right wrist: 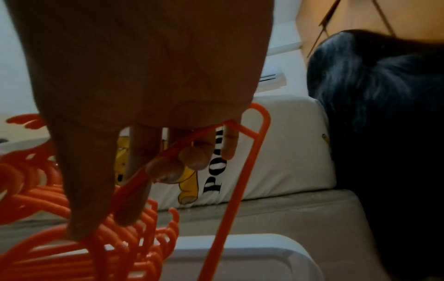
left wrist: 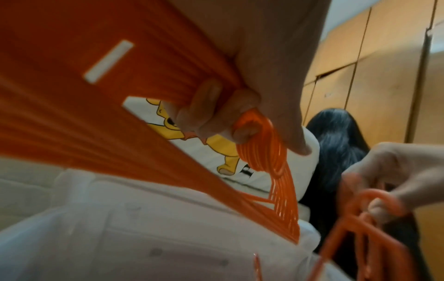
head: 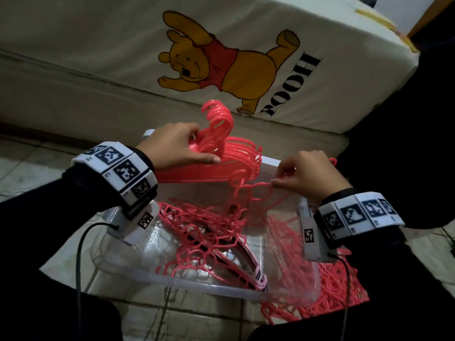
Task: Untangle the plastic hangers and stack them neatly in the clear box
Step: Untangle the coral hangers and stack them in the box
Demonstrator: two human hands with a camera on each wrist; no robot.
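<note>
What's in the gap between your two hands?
No bare gap: in the head view, the stacked hangers gripped by the left hand spread toward the single hanger the right hand pinches.

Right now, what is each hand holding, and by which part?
The left hand grips the aligned bundle of hangers at the necks, just below the hooks. The right hand pinches a single hanger by its shoulder bar.

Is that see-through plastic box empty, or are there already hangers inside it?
Not empty. Through the clear plastic box's near wall, coral-pink plastic hangers show, lying in a loose tangle rather than a neat stack.
</note>
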